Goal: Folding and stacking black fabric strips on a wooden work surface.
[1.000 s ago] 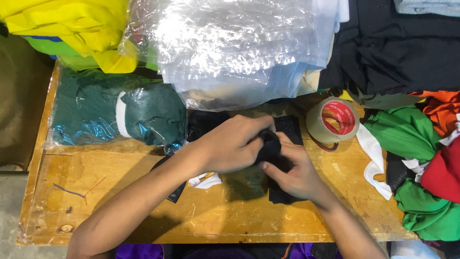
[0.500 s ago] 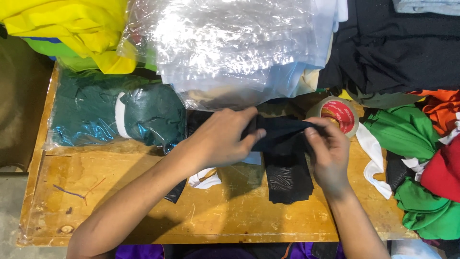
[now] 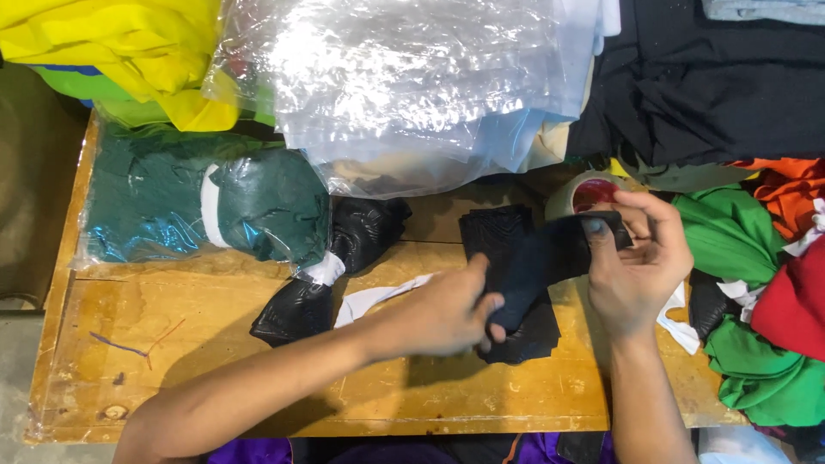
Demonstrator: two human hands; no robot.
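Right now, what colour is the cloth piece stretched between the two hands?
Black, or very dark navy. The cloth piece shows in the head view, held by the left hand and right hand.

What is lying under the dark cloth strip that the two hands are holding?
Under the dark cloth strip, held by the left hand and right hand, lies a stack of black fabric pieces on the wooden table. The stack's middle is covered by strip and hand.

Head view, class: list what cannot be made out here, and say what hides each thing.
- Roll of tape: lower part hidden behind the right hand and the dark blue-black cloth strip.
- Left hand: motion-blurred, so its fingers' grip on the strip is unclear.
- Stack of black fabric pieces: count unreadable, partly covered by the strip.
- Contents under the clear plastic sheets: lost in glare.
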